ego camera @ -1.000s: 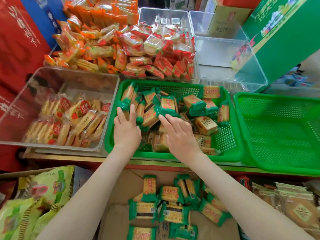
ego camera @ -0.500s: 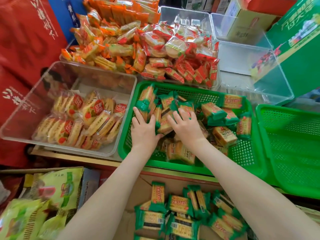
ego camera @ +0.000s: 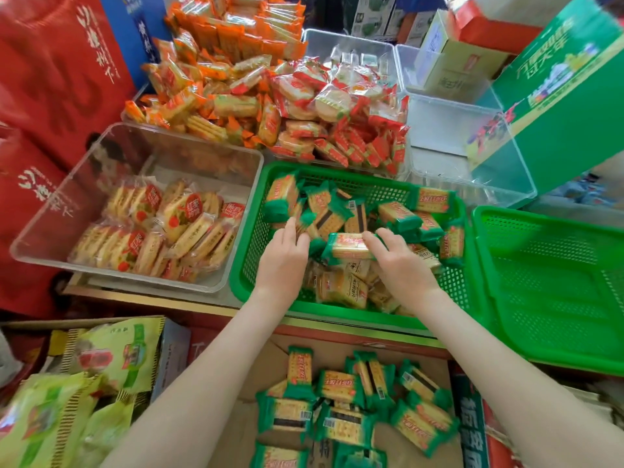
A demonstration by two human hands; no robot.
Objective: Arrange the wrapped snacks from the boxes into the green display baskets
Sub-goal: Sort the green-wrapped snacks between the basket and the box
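The fingertips of the left hand (ego camera: 282,261) are lying buried among green-wrapped cracker packets (ego camera: 337,214) in the green plastic mesh basket (ego camera: 253,238), so its grip is not showing. The right hand (ego camera: 401,261) is hiding its thumb. A second green mesh basket (ego camera: 557,288) is running off the right edge, and the brown cardboard box (ego camera: 331,356) off the bottom. Yellow-green bags (ego camera: 44,420) are showing blurred.

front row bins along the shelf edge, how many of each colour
clear bin: 1
green baskets: 2, the middle one and the right one
total: 3
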